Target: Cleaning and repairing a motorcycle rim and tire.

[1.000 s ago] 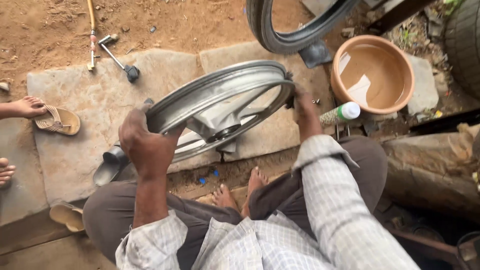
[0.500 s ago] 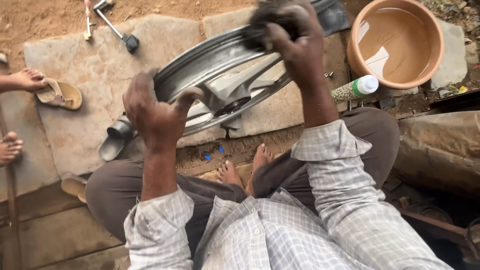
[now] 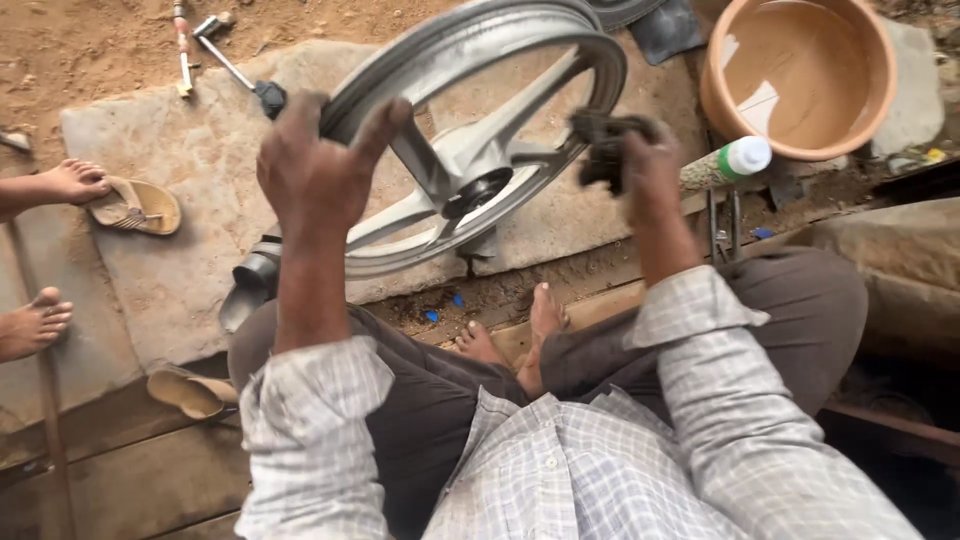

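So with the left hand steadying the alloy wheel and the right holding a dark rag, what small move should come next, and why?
Probably press the dark rag onto the rim of the alloy wheel beside it: the right hand holds it at the rim's edge, and the left hand grips the opposite side.

We're looking at an outdoor, ground-level repair spot, prob. a roadside wheel/tyre workshop, not a home or shop interior. Evidence: bare reddish dirt ground (image 3: pixel 80 60) w/ flat stone slabs (image 3: pixel 170 170) laid as work surface; no bench, work done squatting barefoot. A grey alloy spoked wheel rim (image 3: pixel 470 150) stands on the slab, black tyre rubber (image 3: pixel 640 15) at top edge. Metal hand tools (image 3: pixel 225 55) lie loose in the dirt. A terracotta-coloured basin (image 3: pixel 800 130) holding water sits nearby, plus a green-capped bottle (image 3: pixel 735 162). Worn sandals (image 3: pixel 135 205) and another person's bare feet (image 3: pixel 40 320) at left.
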